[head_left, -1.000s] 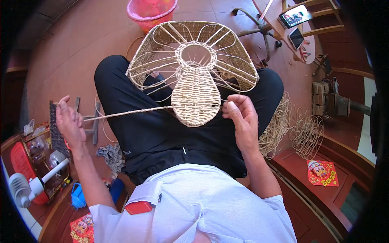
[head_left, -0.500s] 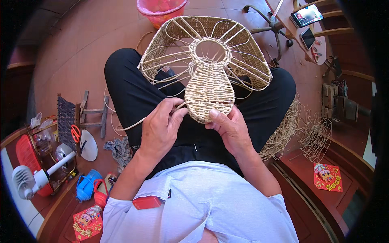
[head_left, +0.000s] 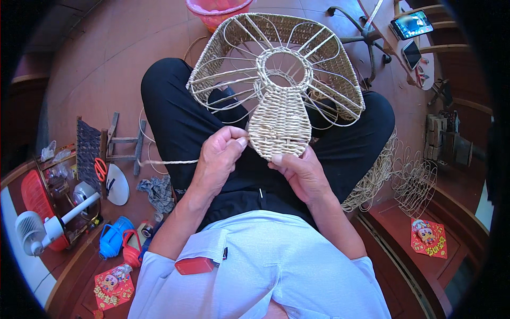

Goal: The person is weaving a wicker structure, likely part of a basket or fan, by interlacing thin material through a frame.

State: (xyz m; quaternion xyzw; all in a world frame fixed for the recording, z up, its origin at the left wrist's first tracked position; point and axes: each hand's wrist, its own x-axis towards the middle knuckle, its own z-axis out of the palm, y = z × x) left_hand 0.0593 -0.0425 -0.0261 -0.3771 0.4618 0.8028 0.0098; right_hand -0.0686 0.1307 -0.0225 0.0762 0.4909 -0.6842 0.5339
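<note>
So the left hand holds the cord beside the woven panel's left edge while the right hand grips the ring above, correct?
Not quite: in the head view, the right hand grips the lower edge of the woven panel. The left hand does hold the cord beside the panel's left edge.

Below and right of your right grip (head_left: 304, 174), a red sheet (head_left: 429, 239) bears gold lettering; well below and left of your left grip (head_left: 217, 159), another red card (head_left: 112, 287) does too. Nearer that grip, your black trousers (head_left: 172, 114) carry pale lettering, too small to read.
</note>
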